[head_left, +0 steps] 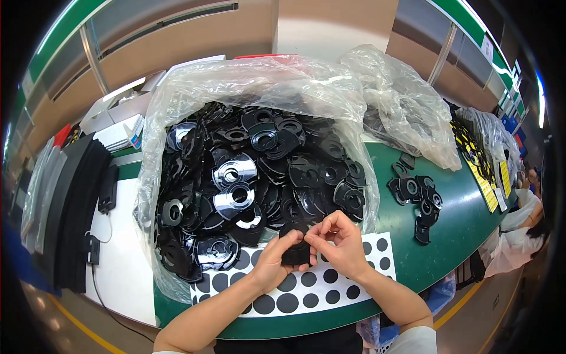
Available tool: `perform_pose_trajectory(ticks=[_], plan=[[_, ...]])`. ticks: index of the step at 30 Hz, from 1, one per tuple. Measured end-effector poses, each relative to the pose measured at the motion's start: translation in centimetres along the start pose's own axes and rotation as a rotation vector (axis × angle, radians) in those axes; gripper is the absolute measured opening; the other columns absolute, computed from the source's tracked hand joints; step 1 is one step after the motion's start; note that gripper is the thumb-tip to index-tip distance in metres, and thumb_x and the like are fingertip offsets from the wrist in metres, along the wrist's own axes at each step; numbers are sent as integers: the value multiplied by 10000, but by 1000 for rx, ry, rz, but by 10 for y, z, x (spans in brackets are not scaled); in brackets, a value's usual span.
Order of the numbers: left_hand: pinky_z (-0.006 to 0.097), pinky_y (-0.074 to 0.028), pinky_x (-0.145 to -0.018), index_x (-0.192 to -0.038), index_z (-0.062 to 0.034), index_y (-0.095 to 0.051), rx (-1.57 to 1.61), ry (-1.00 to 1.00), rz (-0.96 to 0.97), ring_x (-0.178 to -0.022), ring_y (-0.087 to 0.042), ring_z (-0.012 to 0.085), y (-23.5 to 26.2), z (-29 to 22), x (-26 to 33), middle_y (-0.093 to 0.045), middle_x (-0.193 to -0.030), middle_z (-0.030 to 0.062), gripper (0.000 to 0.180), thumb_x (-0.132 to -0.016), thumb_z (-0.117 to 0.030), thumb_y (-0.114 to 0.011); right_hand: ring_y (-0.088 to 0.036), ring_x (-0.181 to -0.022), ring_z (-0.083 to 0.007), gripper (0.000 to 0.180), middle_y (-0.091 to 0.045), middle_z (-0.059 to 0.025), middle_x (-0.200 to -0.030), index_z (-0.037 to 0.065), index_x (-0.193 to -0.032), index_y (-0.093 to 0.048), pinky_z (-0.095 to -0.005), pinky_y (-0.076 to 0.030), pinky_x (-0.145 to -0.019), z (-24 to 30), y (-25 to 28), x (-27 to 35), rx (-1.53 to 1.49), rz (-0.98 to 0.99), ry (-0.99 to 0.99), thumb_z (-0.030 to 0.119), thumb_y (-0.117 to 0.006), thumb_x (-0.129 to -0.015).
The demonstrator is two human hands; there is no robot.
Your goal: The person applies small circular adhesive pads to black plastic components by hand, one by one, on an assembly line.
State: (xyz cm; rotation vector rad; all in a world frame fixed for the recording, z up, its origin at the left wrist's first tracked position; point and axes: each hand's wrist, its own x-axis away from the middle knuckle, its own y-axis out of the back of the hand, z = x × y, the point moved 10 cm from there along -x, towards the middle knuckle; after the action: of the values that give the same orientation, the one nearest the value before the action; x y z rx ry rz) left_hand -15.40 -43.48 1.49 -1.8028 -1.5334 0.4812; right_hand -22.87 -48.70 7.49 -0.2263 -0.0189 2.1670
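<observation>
Black plastic, thin and light (likely stiff, slippery), the disc part [296,251] was pinched between left hand [272,264] and right hand [337,243] above the sticker sheet [330,283]; its rim seemed the safest hold.

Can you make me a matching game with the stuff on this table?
Things:
1. black part
2. dot sheet
3. plastic bag
4. small pile

Places:
A. on the green table, right of the bag
B. between both hands
C. under the hands
D. around the big heap of parts

Pairs: 1-B, 2-C, 3-D, 4-A
</observation>
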Motion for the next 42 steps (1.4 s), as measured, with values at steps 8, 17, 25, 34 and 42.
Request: perform_pose_trajectory(ticks=[8,17,25,34,42], plan=[[283,-455,-611,-1051,-64,-461,36,13,-52,-792,-610,212,4,1,0,-576,-912,122,151,-954,-174,-424,-601,-621,-119,264,-611,-148,-840,41,-831,-382,-227,-511,-525,1,1,0,60,16,41,-79,-617,-812],[292,-461,-621,-1071,-52,-462,22,30,-65,-785,-598,203,4,1,1,-581,-892,119,174,-945,-167,-429,-605,-598,-114,191,-627,-116,-830,14,-869,-477,-257,-513,-563,19,-1,5,288,-12,230,-67,-631,-790],[295,-461,-620,-1137,-77,-449,-5,-25,-129,-759,-558,167,6,-3,4,-557,-955,73,212,-944,-164,-448,-582,-786,-260,299,-622,-55,-752,37,-871,-626,-306,-466,-605,78,-37,37,1114,-111,932,-19,-684,-583],[264,-448,-600,-1207,-91,-372,-69,-37,-24,-749,-564,169,-1,-1,-1,-583,-948,130,265,-969,-194,-426,-573,-758,-174,263,-616,-78,-930,38,-973,-661,-278,-460,-631,58,5,12,766,-242,423,25,-673,-711],[295,-458,-593,-1233,-59,-354,-109,-33,23,-797,-602,234,-3,2,-2,-573,-937,149,311,-954,-172,-433,-616,-540,-123,184,-640,-91,-743,-75,-979,-655,-207,-456,-490,0,13,-1,151,-70,-89,22,-596,-835]])
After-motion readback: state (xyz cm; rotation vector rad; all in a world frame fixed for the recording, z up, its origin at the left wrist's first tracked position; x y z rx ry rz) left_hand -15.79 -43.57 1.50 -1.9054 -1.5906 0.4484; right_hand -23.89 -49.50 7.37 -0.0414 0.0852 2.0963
